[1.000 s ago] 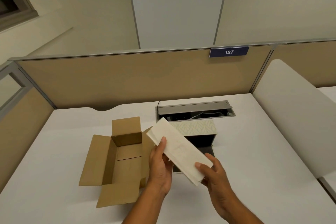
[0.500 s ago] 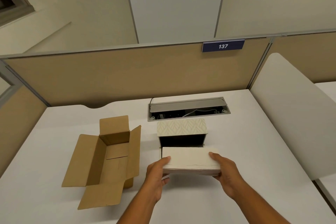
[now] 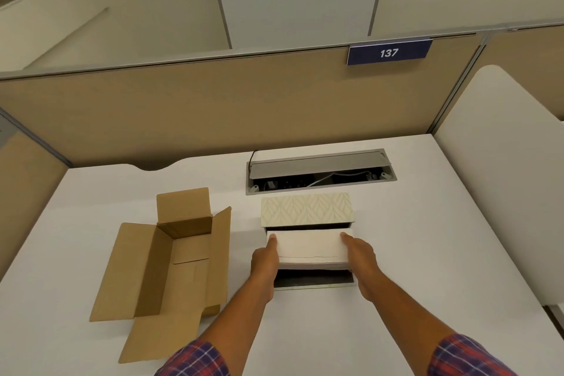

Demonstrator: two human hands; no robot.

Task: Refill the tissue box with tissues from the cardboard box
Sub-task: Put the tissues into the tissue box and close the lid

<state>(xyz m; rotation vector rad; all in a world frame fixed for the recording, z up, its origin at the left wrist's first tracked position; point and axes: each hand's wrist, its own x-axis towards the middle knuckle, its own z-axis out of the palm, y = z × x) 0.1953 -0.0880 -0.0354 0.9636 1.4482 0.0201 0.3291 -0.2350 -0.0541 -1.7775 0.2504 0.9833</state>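
A flat stack of white tissues (image 3: 308, 246) is held level between both hands at the mouth of the tissue box (image 3: 306, 207), a cream leaf-patterned box lying on the desk with its dark open side facing me. My left hand (image 3: 264, 258) grips the stack's left end and my right hand (image 3: 361, 256) grips its right end. The stack's far edge meets the opening; the box's lowered dark flap (image 3: 314, 279) lies under the stack. The brown cardboard box (image 3: 171, 256) sits open to the left, and nothing shows inside it.
An open cable tray (image 3: 320, 171) with wires is set into the white desk (image 3: 427, 238) just behind the tissue box. Tan partition walls (image 3: 213, 113) close off the back and left. A white rounded panel (image 3: 500, 177) stands along the right side.
The stack was tilted above the boxes, then turned level in front of the tissue box. Now both hands have moved it forward to the box's opening.
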